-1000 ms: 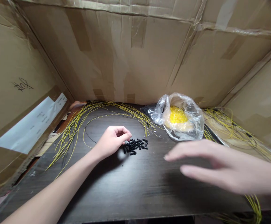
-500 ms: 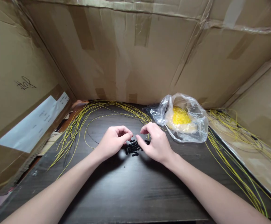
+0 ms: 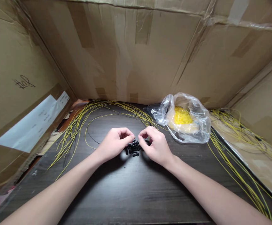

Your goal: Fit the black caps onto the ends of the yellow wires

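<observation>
Black plastic plugs (image 3: pixel 133 148), axes jumbled, between both hands (image 3: pixel 114 143) (image 3: pixel 153 146)

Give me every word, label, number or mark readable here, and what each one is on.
Black handwritten scrawl on the left cardboard wall: too loose to read with certainty.
White paper label on the same wall: lines of print, too small to read.
Nothing else readable shows.

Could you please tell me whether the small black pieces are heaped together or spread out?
Heaped: the small black pieces lie in one tight cluster on the dark tabletop, between the left hand and right hand.
</observation>
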A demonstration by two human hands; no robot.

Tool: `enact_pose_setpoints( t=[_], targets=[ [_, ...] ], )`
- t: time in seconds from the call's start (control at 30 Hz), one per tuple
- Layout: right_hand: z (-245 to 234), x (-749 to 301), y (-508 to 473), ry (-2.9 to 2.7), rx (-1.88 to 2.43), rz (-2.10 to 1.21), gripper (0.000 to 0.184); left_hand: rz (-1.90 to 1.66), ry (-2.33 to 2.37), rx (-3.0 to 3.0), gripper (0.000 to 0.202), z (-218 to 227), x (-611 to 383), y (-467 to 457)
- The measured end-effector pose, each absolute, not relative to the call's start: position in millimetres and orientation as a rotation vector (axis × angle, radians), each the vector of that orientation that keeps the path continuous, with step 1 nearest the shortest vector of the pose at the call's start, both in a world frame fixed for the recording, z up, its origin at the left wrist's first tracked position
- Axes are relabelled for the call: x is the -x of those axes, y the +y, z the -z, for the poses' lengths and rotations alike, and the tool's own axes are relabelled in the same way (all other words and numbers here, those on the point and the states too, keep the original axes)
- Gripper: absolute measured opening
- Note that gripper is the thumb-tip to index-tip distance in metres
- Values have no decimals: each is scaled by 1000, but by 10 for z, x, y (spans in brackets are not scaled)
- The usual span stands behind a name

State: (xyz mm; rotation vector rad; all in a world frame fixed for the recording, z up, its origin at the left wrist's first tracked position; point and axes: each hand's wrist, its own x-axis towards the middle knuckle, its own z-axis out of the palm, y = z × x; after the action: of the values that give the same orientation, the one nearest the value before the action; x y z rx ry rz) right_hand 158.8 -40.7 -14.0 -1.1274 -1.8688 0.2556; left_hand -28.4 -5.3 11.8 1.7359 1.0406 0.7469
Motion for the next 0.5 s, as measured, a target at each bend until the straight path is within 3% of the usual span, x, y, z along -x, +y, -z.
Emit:
enact_pose_setpoints(
  t=[0.27,0.4,0.5],
  targets=[
    [141,-1573,-421,-1827,1097,-331,8,-713,1020,-1692,15,-139,274,-68],
    [140,-1582,-422,-1868,1025,-388,25,-714,1007,-1675,13,-163,270,-77],
    [135,-1590,-423,-1906,1006,-382,18,-714,1003,-1679,13,-174,269,-78]
  ],
)
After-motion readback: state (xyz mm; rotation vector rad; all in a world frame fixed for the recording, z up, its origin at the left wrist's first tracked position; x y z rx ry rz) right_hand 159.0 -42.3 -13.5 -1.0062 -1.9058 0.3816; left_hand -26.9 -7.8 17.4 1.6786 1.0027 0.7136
